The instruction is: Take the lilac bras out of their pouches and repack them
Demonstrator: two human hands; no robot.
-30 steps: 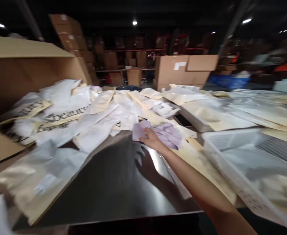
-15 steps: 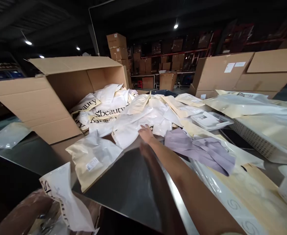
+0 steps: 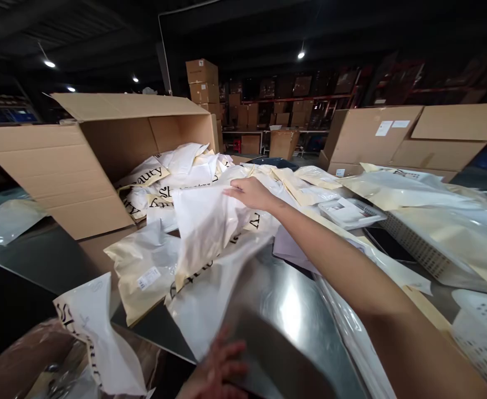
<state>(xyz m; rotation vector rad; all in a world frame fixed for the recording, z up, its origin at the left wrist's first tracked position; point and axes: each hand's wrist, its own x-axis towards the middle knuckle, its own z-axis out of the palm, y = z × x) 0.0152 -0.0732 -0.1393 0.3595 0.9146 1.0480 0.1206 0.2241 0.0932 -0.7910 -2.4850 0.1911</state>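
In front of the box [image 3: 89, 172], a bag [image 3: 197, 221] is being pinched by its upper edge in the right grip [image 3: 254, 193]; farther from the box, the blurred left grip [image 3: 216, 368] is being held spread. Low support is probably being needed against sagging.

Observed: shiny metal counter [image 3: 291, 302]. Noted toward left end: clear bag [image 3: 8, 223], then open carton [image 3: 66, 177]. Between carton and front edge: labelled bag [image 3: 137, 302]. Toward far edge: heap of white bags [image 3: 287, 193]. Toward right end: white baskets [image 3: 482, 335].
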